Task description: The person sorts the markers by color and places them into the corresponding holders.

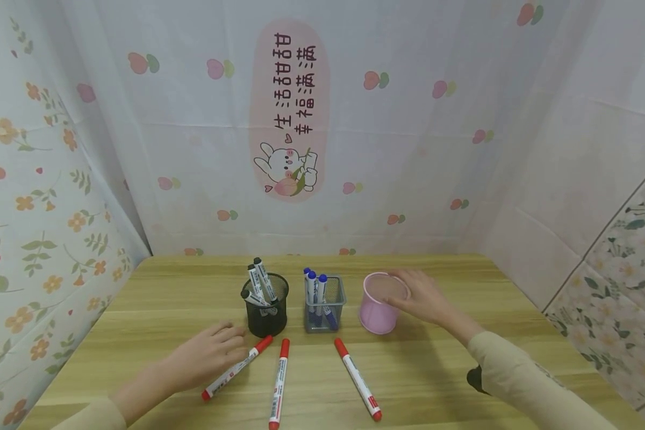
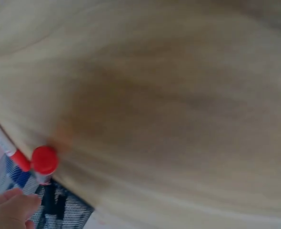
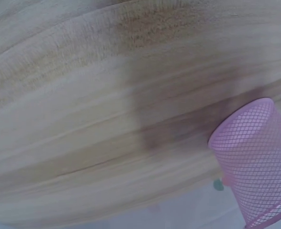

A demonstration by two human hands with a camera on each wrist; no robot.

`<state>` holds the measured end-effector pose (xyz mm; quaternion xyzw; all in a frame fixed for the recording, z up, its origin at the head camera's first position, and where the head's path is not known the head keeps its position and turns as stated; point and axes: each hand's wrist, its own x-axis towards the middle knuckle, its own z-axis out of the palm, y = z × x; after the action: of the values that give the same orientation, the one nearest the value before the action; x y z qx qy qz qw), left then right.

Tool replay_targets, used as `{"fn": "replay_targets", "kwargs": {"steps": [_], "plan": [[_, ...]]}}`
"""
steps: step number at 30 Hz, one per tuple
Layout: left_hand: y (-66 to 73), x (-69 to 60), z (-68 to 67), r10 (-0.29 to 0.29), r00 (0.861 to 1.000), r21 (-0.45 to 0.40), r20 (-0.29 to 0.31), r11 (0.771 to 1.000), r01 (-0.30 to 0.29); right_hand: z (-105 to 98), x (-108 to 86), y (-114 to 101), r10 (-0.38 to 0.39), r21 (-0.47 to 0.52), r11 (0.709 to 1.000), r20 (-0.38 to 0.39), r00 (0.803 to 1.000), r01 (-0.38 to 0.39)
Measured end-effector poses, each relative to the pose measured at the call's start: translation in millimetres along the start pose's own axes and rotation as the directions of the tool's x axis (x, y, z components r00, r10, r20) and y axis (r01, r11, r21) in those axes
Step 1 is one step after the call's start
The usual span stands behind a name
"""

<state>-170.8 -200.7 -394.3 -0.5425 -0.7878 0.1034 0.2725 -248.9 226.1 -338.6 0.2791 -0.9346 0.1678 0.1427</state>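
Note:
In the head view, my right hand (image 1: 421, 295) holds the pink mesh pen holder (image 1: 377, 316) by its rim, thumb on the near side. The right wrist view shows the holder's mesh wall (image 3: 259, 164), but not the hand. My left hand (image 1: 206, 358) is over the leftmost red marker (image 1: 252, 354) and partly covers it. Its fingers look relaxed; in the left wrist view a bit of the hand (image 2: 12, 210) shows below a red cap (image 2: 44, 160). A second red marker (image 1: 279, 382) and a third (image 1: 358, 379) lie on the table.
A black mesh pen holder (image 1: 269, 322) contains several black-capped markers. Beside it, a grey square mesh holder (image 1: 340, 301) has blue-capped markers in it. All stand on a wood-grain table (image 1: 193, 298), with a printed curtain (image 1: 408, 149) behind.

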Motion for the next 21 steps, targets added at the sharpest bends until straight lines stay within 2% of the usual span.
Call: {"fn": "replay_targets", "kwargs": {"steps": [5, 10, 14, 21], "plan": [[5.7, -9.8, 8.9, -0.008, 0.998, -0.001, 0.07, 1.0, 0.009, 2.9, -2.4, 1.7, 0.014, -0.01, 1.0, 0.01, 1.0, -0.014], [9.9, -12.5, 12.4, 0.001, 0.993, 0.034, 0.115, 0.999, -0.005, 5.1, -4.6, 3.9, 0.021, -0.024, 0.999, 0.006, 1.0, -0.021], [11.2, -12.6, 13.1, 0.009, 0.992, 0.023, 0.127, 1.0, -0.012, 5.8, -5.8, 5.6, 0.018, -0.021, 1.0, -0.004, 1.0, -0.018], [13.8, -12.7, 14.0, 0.032, 0.994, -0.008, 0.1, 0.999, -0.031, 5.0, -8.1, 6.3, 0.038, -0.017, 0.999, 0.024, 0.999, -0.038]]}}
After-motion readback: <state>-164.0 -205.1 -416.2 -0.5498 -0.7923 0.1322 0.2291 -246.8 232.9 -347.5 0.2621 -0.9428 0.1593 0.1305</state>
